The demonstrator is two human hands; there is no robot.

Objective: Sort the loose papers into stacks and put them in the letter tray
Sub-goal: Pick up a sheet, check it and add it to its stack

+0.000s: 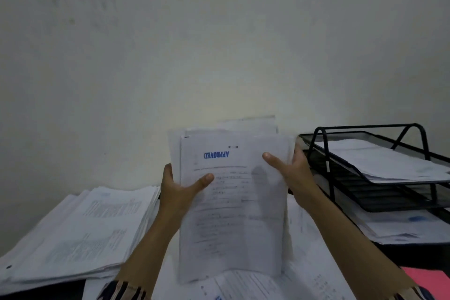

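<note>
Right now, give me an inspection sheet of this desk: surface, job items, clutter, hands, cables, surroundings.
Surface: desk dark, mostly covered in sheets.
Job's things: held paper bundle upright, blue APPROVED stamp upside down; black letter tray at right, papers in top and bottom tiers, middle tier looks bare; tall paper stack at left.
Clutter: pink folder at right edge; loose sheets under the bundle.
Hands: left hand and right hand grip the bundle's sides.
Cables: nothing seen.
Surroundings: plain pale wall.

My two hands: left hand, right hand. One held bundle of papers. One tall paper stack on the surface. One black letter tray, three tiers. One pink folder.
</note>
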